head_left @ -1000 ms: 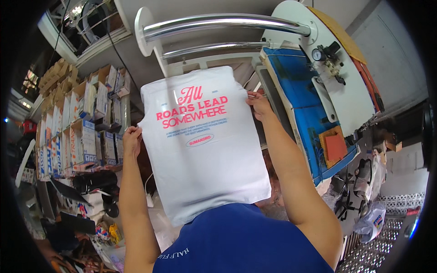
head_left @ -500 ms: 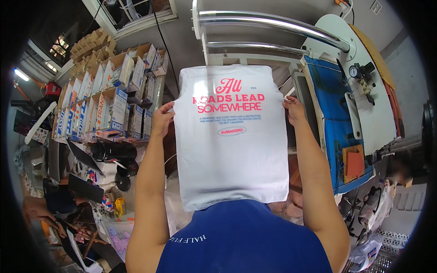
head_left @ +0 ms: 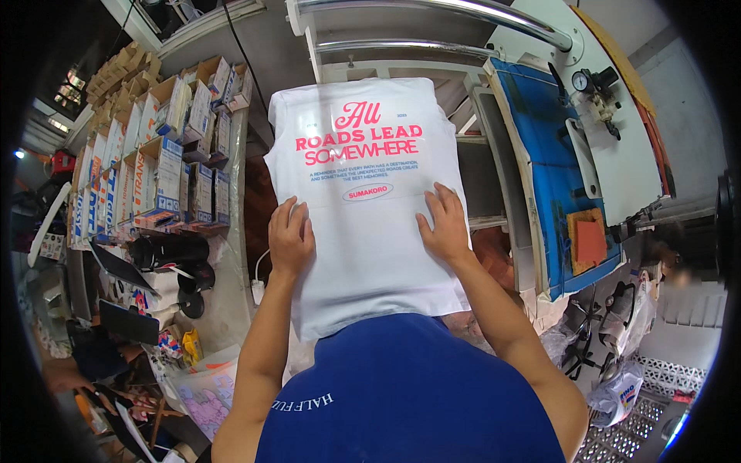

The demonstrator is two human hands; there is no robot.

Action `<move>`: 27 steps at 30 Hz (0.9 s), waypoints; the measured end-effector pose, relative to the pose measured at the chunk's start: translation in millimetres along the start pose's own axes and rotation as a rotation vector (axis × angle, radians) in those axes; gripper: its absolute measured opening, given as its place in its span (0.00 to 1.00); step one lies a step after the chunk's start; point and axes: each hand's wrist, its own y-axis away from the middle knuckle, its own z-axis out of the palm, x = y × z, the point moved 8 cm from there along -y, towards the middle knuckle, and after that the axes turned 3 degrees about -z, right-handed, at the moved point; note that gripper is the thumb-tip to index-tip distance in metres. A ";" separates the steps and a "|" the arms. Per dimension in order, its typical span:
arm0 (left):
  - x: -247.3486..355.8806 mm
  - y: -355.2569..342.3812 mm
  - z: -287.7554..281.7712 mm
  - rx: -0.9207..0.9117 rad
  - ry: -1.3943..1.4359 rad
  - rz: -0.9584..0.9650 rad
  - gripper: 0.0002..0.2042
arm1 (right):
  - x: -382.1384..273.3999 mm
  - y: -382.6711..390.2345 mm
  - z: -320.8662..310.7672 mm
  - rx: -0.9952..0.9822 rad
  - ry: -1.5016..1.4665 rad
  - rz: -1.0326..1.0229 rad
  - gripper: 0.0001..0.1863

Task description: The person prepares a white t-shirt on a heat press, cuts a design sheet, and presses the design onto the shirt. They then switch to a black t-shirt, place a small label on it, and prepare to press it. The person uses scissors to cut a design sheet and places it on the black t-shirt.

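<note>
Hands, 2, both bare, backs up, laid on the garment: left hand [head_left: 292, 239] over the left side below the print, right hand [head_left: 445, 225] over the right side, set slightly higher; wrists low, forearms running in from the wearer's side, elbows bent outward. Fingers of both hands extended and a little parted, resting on the cloth, gripping nothing. Garment, 1: white cloth shirt [head_left: 370, 262], spread flat, front and centre before the wearer, its near edge meeting the wearer's blue top [head_left: 417, 393]; the surface beneath it mostly hidden. Print, 1, pink and blue lettering with an oval [head_left: 360, 147], upper half of the shirt, under a glossy clear sheet. Polished metal tubes, 2, beyond the shirt: thick tube [head_left: 463, 11] and thinner tube [head_left: 409, 48]. Blue padded rectangular platen [head_left: 532, 154], 1, right of the shirt; near its near edge, 1 brown square pad [head_left: 574, 261] bearing 1 orange-red square block [head_left: 591, 242]. Round-dial pressure gauge [head_left: 579, 80], 1, beyond the platen's right edge. Grey counter [head_left: 228, 301], 1, at left; toward its far end, printed open-topped cardboard boxes [head_left: 154, 181], in rows, count uncertain.
</note>
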 end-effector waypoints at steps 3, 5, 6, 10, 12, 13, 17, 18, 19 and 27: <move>1.9 -2.8 0.9 -0.021 -0.040 0.034 0.16 | 2.3 -1.4 1.3 -0.023 0.010 0.017 0.28; 2.9 -3.0 2.0 -0.033 -0.062 0.055 0.17 | 2.1 -1.7 3.5 -0.044 0.041 0.000 0.28; 3.2 -2.6 2.6 -0.034 -0.077 0.060 0.17 | 3.0 -0.9 5.0 -0.056 0.055 0.011 0.28; 2.0 -2.3 5.0 -0.043 -0.089 0.054 0.17 | 5.6 2.9 10.3 -0.085 0.094 0.051 0.28; 3.1 -2.5 4.7 -0.033 -0.092 0.072 0.17 | 6.7 3.2 11.0 -0.087 0.100 0.057 0.28; 3.0 -2.7 4.3 -0.029 -0.094 0.071 0.17 | 6.9 3.1 11.2 -0.088 0.099 0.057 0.28; 3.3 -2.6 3.5 -0.033 -0.102 0.065 0.16 | 6.7 1.9 10.6 -0.097 0.101 0.057 0.28; 3.7 -2.6 3.2 -0.033 -0.099 0.067 0.16 | 6.2 1.8 10.3 -0.096 0.102 0.057 0.28; 3.5 -2.6 3.2 -0.036 -0.094 0.061 0.16 | 5.9 1.6 10.1 -0.095 0.103 0.056 0.28; 4.7 -2.4 2.4 -0.016 -0.092 0.072 0.16 | 4.9 2.0 9.8 -0.088 0.104 0.050 0.28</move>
